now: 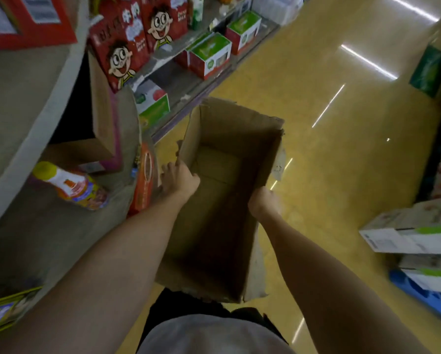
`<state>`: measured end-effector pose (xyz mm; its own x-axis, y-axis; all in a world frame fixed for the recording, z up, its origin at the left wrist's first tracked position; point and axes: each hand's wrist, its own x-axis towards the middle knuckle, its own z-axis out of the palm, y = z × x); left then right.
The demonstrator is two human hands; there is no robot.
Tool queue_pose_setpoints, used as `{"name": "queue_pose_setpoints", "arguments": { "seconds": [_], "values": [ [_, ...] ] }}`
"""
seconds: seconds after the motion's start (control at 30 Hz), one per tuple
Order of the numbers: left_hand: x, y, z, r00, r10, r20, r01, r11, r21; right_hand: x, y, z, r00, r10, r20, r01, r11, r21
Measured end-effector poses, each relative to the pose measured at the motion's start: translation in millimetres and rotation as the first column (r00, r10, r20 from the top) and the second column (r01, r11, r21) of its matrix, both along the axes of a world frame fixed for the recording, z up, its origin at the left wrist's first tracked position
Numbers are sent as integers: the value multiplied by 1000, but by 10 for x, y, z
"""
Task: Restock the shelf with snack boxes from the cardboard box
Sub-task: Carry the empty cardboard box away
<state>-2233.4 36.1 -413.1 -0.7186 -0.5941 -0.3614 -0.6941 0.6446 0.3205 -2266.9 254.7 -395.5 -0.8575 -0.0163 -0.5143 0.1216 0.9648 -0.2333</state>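
Between your two hands sits the open cardboard box [222, 200], nothing showing inside it, with the shelf [61, 226] off to the outside of your left hand. Your left hand [179, 181] grips the box's left wall at the rim, and your right hand [264, 204] is curled over the right wall's rim.

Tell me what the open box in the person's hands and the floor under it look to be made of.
Box: brown corrugated cardboard, matte, judging by its torn, ragged flap edges and folded seams. Floor: a hard, smooth yellow surface, glossy, since ceiling lights reflect as bright streaks; probably vinyl or sealed coating, but the picture cannot settle which.
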Motion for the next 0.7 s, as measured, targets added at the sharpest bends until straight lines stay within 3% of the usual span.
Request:
{"name": "queue_pose_setpoints", "arguments": {
  "seconds": [0.4,0.7],
  "values": [
    [-2032,-584,206,999,-41,29,40,999,22,-1955,-635,85,999,4,51,-1,999,-52],
    [-3951,-1398,-229,999,-25,36,20,992,123,-3840,-1323,-561,976,32,213,-8,993,-117]
  ]
}}
